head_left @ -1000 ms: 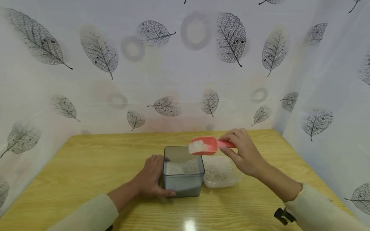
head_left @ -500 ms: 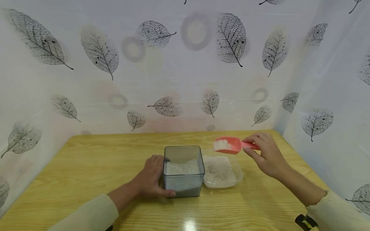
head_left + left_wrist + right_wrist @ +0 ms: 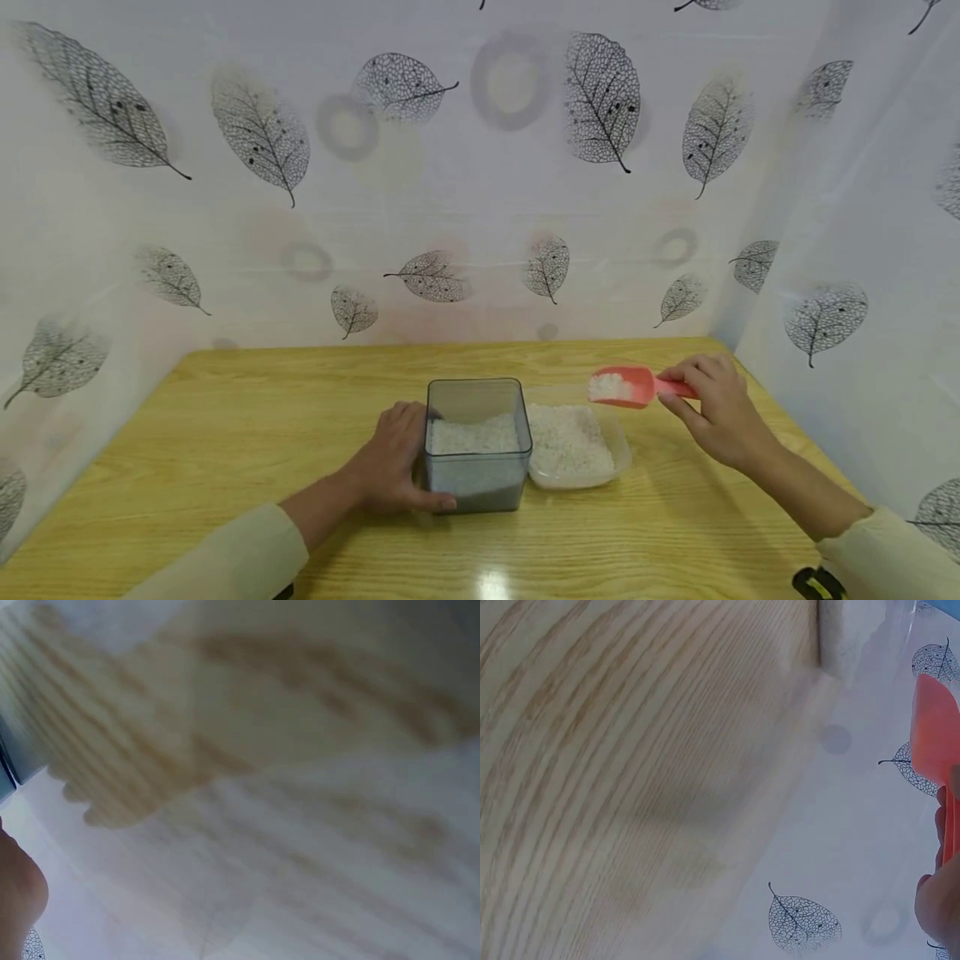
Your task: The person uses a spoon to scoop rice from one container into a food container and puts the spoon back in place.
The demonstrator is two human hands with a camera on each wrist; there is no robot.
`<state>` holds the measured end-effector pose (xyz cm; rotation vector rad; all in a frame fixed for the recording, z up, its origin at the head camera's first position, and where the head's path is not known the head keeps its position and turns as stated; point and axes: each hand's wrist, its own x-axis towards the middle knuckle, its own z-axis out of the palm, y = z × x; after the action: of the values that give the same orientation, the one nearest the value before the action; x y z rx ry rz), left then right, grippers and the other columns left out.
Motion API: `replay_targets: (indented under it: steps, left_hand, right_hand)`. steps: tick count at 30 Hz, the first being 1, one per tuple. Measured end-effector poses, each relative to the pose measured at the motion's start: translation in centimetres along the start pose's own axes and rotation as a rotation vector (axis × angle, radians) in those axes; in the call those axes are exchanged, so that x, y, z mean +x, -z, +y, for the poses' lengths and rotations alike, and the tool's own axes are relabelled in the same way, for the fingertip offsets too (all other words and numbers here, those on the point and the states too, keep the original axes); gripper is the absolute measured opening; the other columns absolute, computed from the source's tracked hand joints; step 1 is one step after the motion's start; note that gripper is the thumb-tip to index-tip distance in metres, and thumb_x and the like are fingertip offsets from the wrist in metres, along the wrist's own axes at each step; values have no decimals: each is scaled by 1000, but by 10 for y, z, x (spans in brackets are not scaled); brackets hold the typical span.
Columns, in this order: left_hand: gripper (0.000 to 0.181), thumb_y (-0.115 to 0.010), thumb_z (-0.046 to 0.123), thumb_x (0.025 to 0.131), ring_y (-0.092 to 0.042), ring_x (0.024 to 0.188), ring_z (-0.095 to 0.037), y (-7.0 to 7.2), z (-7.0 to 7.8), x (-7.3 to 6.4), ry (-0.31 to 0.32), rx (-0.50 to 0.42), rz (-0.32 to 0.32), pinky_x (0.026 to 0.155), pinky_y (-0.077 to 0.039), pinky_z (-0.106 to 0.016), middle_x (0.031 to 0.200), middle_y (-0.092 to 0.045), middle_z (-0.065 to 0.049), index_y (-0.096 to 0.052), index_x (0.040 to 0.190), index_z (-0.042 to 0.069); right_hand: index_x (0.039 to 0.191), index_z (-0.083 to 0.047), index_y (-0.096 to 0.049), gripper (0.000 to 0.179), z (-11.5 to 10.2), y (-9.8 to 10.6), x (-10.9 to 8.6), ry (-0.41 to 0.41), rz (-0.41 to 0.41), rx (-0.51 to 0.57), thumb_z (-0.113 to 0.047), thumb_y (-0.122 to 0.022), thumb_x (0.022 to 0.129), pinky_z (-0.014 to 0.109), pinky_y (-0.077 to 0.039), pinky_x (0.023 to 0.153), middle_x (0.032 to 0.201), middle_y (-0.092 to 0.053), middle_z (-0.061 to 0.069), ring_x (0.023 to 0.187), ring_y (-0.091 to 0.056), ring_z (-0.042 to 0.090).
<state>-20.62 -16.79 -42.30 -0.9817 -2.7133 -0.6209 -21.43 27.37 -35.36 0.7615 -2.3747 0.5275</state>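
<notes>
In the head view my right hand (image 3: 722, 412) pinches the handle of a pink scoop (image 3: 636, 387). White grains (image 3: 609, 386) that look like rice lie in its bowl. The scoop is held level, above and to the right of a clear shallow tub (image 3: 622, 457) of similar grains. My left hand (image 3: 393, 458) holds a square grey see-through container (image 3: 480, 483) by its left side, thumb across the lower front. More white grains cover the inside of that container. In the right wrist view the scoop (image 3: 934, 731) shows at the right edge, fingers round its handle.
Both vessels stand side by side on a wood-grain table (image 3: 255, 433), the tub touching or nearly touching the container's right side. A pale leaf-printed curtain (image 3: 450, 192) encloses the table at the back and sides.
My right hand has carried the loaded scoop rightward, from over the container's right rim to beyond the tub's far right. The left hand and both vessels have stayed in place.
</notes>
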Motion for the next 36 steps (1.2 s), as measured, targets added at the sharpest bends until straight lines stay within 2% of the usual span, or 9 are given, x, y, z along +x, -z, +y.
replay_targets:
  steps: [8, 11, 12, 14, 18, 22, 28, 36]
  left_hand:
    - [107, -63, 88, 66, -42, 113, -19, 3, 3, 0, 7, 8, -2, 103, -37, -48, 119, -50, -2, -44, 135, 7]
    - [107, -64, 86, 66, -43, 112, -19, 3, 3, -1, 7, 10, -2, 103, -37, -48, 119, -51, -2, -44, 134, 7]
    - [106, -65, 86, 66, -43, 112, -19, 4, 3, -1, 6, 13, -1, 103, -37, -48, 119, -51, -2, -44, 134, 7]
    - [106, -65, 86, 66, -43, 113, -19, 3, 2, 0, 3, 15, 1, 104, -37, -48, 120, -51, -2, -45, 134, 7]
    - [106, -65, 86, 66, -43, 113, -19, 3, 1, 0, 0, 16, 3, 105, -36, -49, 120, -51, -2, -45, 134, 8]
    - [106, -64, 86, 66, -43, 113, -19, 1, 1, 0, 1, 13, 2, 105, -36, -49, 120, -51, -2, -45, 134, 8]
    - [107, -63, 87, 66, -43, 114, -19, 0, 0, 0, 3, 7, 1, 104, -36, -49, 120, -51, -2, -45, 135, 8]
    - [106, -62, 88, 67, -43, 114, -20, 3, 1, 0, -2, 12, -5, 104, -36, -49, 120, -50, -2, -44, 134, 8]
  right_hand:
    - [100, -7, -69, 20, 6, 0, -3, 53, -16, -89, -9, -78, 83, 49, -26, 76, 99, -59, 8, 91, -41, 26]
    - [100, -7, -69, 17, 8, 2, -3, 93, -5, -107, -14, -76, 86, 50, -26, 76, 98, -59, 9, 91, -42, 28]
    - [100, -6, -69, 17, 8, 2, -2, 106, -1, -112, -20, -72, 91, 51, -27, 75, 98, -59, 9, 92, -42, 29]
    - [100, -6, -69, 29, 9, 3, -2, 124, 11, -121, -34, -62, 98, 51, -26, 74, 99, -59, 9, 92, -43, 30]
    - [99, -6, -70, 59, 9, 3, -1, 157, 40, -136, -55, -37, 102, 49, -24, 71, 99, -59, 10, 93, -44, 32]
    - [97, -5, -72, 61, 6, 3, 2, 224, 84, -151, -53, -35, 104, 46, -23, 69, 96, -58, 11, 93, -44, 33]
    - [97, -9, -71, 53, 3, 3, 6, 325, 130, -192, -46, -35, 107, 44, -21, 67, 95, -58, 8, 92, -44, 32]
    - [97, -8, -72, 41, -8, 4, 14, 445, 216, -237, -34, -42, 107, 46, -22, 64, 91, -58, 11, 88, -47, 37]
